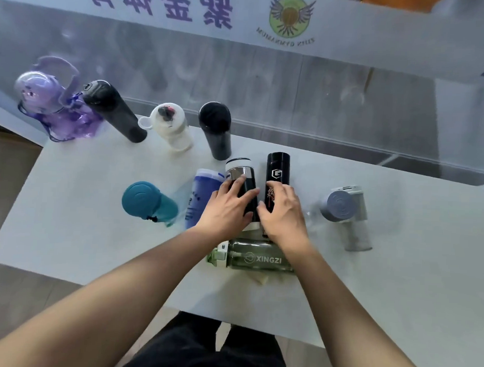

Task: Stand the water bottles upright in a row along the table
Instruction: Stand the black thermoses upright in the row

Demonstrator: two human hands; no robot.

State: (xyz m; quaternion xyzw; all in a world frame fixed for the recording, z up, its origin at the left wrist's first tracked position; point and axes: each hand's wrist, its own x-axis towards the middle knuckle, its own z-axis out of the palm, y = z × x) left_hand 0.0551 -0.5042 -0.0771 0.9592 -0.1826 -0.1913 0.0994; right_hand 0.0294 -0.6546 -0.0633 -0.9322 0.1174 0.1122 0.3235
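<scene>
White tabletop (96, 233) seen from above, with water bottles spread across it. Four stand upright in a line along the far edge: a purple bottle (54, 105), a tall black bottle (114, 111), a white bottle (171, 128) and a black tumbler (216, 130). They appear to be the start of the row the task asks for. Nearer the person, a teal-capped bottle (149, 203) and a grey-capped bottle (344, 211) stand apart from that line, the teal one at the left and the grey one at the right. A blue bottle (202, 195) seems to lie on its side. A green bottle (254, 256) marked XINGZI lies flat just below the wrists. At the centre two dark bottles lie side by side, almost touching, caps pointing away. The left hand (229, 207) curls over the silver-collared bottle (242, 180), with the thumb across its body. The right hand (282, 212) wraps the G-logo bottle (277, 170), fingers bent over its top and the thumb tucked in the gap between the two. Both grips sit low on the bodies, probably so each bottle can be tipped up onto its base.
</scene>
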